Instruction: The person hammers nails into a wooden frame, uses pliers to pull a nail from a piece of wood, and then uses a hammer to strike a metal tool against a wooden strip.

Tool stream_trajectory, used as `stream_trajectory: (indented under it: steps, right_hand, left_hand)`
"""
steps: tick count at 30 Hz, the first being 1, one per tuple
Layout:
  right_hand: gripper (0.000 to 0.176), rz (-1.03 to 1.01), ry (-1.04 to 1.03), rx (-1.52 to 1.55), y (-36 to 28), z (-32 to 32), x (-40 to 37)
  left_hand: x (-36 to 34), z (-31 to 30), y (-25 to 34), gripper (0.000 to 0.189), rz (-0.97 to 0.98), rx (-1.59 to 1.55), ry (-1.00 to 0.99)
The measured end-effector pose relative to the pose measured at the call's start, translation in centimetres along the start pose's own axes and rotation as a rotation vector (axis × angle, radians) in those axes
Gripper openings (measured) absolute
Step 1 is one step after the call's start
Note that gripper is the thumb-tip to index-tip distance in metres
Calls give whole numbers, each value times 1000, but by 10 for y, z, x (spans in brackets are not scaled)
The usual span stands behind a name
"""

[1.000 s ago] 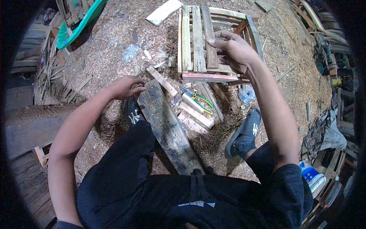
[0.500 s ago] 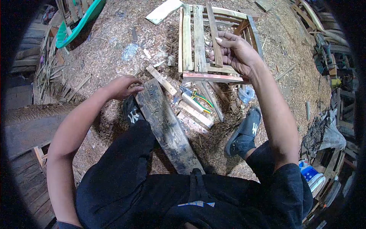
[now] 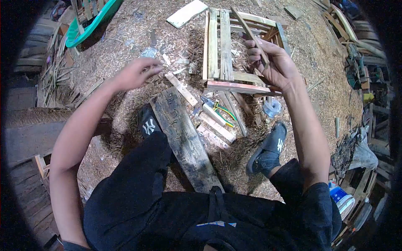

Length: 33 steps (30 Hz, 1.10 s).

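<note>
My right hand (image 3: 280,62) grips a narrow wooden slat (image 3: 250,32) near its lower end and holds it tilted over a slatted wooden crate (image 3: 226,46). The crate lies on the ground, with slats along its left part and a gap under my hand. My left hand (image 3: 136,75) is in the air, slightly blurred, with thumb and fingers apart and nothing in them. Below it, a thick weathered plank (image 3: 184,134) runs between my legs. Pliers (image 3: 224,112) with yellow-green handles lie among short wood pieces (image 3: 181,88) between the plank and the crate.
Wood shavings (image 3: 125,62) cover the ground. A pale board (image 3: 186,13) lies beyond the crate, and a green curved rim (image 3: 90,28) stands at the upper left. Clear plastic (image 3: 272,108) lies near my right foot. Stacked timber (image 3: 372,113) lines the right side.
My right hand has lifted the slat away from the crate's top and turned it at a slant. My left hand has risen from beside the plank's end and moved forward.
</note>
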State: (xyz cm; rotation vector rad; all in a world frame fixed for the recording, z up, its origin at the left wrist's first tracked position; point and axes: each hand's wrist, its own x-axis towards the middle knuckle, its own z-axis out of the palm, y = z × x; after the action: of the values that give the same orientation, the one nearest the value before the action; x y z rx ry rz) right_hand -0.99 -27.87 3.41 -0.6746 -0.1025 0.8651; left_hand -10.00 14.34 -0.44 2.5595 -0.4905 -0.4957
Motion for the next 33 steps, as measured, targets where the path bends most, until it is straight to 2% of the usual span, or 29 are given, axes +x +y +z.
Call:
stream_trajectory:
  steps: [2, 3, 5, 6, 7, 8, 10, 12, 14, 15, 17, 18, 20, 21, 22, 24, 26, 27, 28, 30, 33]
  right_hand:
    - [37, -29, -30, 1, 3, 12, -4]
    - [39, -9, -1, 11, 4, 20, -5]
    - [37, -19, 17, 48, 6, 16, -5]
    - [35, -34, 38, 89, 7, 16, -4]
    - [30, -88, 109, 99, 9, 25, -6]
    - [30, -83, 109, 92, 11, 29, -8]
    - [32, -157, 21, 119, 13, 33, -11]
    - [38, -139, 35, 111, 15, 35, -14]
    - [37, -25, -73, 95, 18, 42, -17]
    - [32, -9, -27, 64, 20, 48, -17]
    - [30, 32, -7, 47, 24, 47, -14]
    - [27, 73, 13, 27, 26, 51, -12]
    - [25, 72, 11, 25, 30, 62, -9]
    - [22, 95, -11, -2, 31, 65, -7]
    - [21, 117, -32, -30, 31, 65, -5]
    - [24, 127, -96, -35, 32, 64, -2]
    - [30, 92, 122, -289, 30, 78, -3]
    - [37, 102, 166, -432, 24, 80, -3]
    - [37, 101, 170, -428, 20, 76, -2]
    - [40, 33, 162, -693, 13, 71, -2]
    - [43, -81, 173, -751, 5, 74, -13]
  left_hand:
    - [7, -18, 22, 37, 54, 35, 218]
    - [12, -25, 28, 37, 51, 33, 223]
    - [26, -39, 36, 46, 251, 42, 415]
    - [32, -46, 43, 46, 247, 40, 422]
    - [38, -52, 50, 42, 322, 71, 447]
    - [43, -57, 58, 39, 399, 103, 471]
    - [54, -59, 66, 39, 415, 120, 503]
    - [65, -56, 75, 39, 430, 136, 531]
    - [73, -51, 84, 40, 580, 259, 712]
    - [73, -54, 90, 40, 577, 260, 711]
    - [70, -64, 105, 58, 619, 314, 604]
    - [70, -65, 108, 58, 618, 315, 601]
    - [70, -66, 115, 49, 706, 370, 582]
    - [80, -53, 98, 38, 709, 473, 654]
    - [79, -52, 96, 38, 709, 473, 653]
    - [78, -50, 92, 33, 666, 346, 446]
    - [74, -48, 88, 27, 680, 315, 439]
    - [73, -46, 85, 26, 660, 322, 448]
    - [71, -45, 81, 26, 639, 330, 457]
    - [64, -45, 74, 28, 637, 355, 463]
    - [52, -47, 67, 34, 625, 358, 445]
